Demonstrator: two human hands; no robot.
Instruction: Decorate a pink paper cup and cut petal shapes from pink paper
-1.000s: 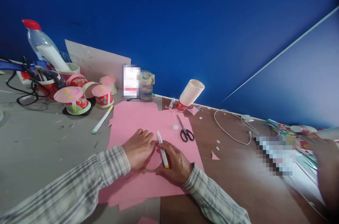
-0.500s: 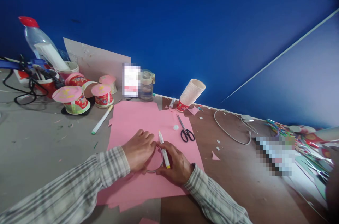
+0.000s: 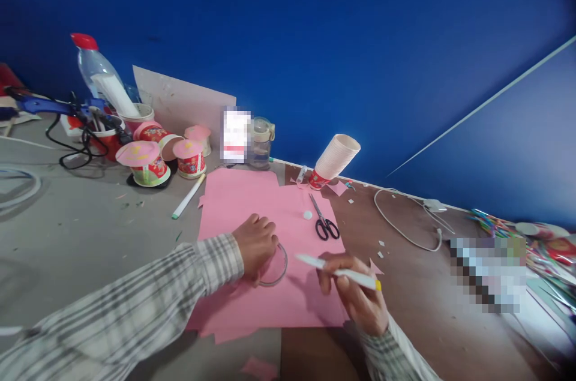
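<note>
My left hand [image 3: 255, 244] is closed on the left side of a thin grey ring [image 3: 285, 268], which lies flat on pink paper [image 3: 243, 195]. My fingers hide part of that ring. To the right, my right hand [image 3: 360, 300] grips a white marker [image 3: 357, 277] with a yellow end. The marker is above the paper, apart from the ring, its narrow tip towards the left. Black-handled scissors [image 3: 327, 228] rest on the paper beyond my hands, beside a small white round piece [image 3: 308, 215].
Left of the paper lies a green-ended marker [image 3: 189, 195]. Behind it stand red paper cups with pink tops [image 3: 138, 154]. A clear bottle [image 3: 260, 144] and a tilted stack of paper cups [image 3: 336, 159] are near the blue wall. A white cable [image 3: 396, 231] lies on the right.
My right hand has moved right, away from the ring, and lifted the marker, which now points left instead of lying along the ring. My left hand stays at the ring. The view has shifted slightly.
</note>
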